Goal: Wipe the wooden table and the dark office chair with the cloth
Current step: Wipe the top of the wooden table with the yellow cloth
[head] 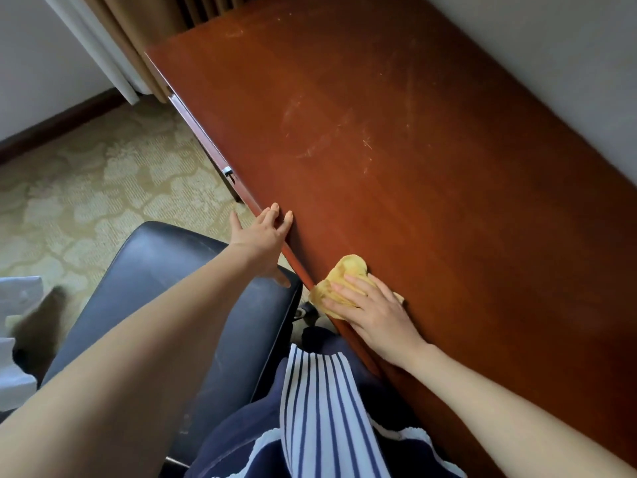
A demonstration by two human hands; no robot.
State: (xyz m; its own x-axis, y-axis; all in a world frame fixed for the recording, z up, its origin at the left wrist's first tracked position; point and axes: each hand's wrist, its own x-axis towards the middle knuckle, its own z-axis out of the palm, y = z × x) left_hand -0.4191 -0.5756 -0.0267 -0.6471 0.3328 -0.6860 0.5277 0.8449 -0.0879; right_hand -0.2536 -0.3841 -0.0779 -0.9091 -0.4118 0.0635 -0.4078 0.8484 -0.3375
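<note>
The wooden table (396, 139) is a long reddish-brown top running from lower right to upper left, with pale smears and scratches near its middle. A crumpled yellow cloth (346, 270) lies at the table's near edge. My right hand (375, 312) presses flat on the cloth with straight fingers. My left hand (263, 231) rests on the table's edge further along, fingers straight on the top and thumb spread. The dark office chair (155, 270) stands just left of the table, its black seat under my left forearm.
A patterned beige carpet (89, 188) covers the floor at left. Curtains (113, 36) hang beyond the table's far end. A wall (551, 63) runs along the table's right side. A metal drawer handle (228, 171) sits under the table edge. White fabric (17, 298) lies at far left.
</note>
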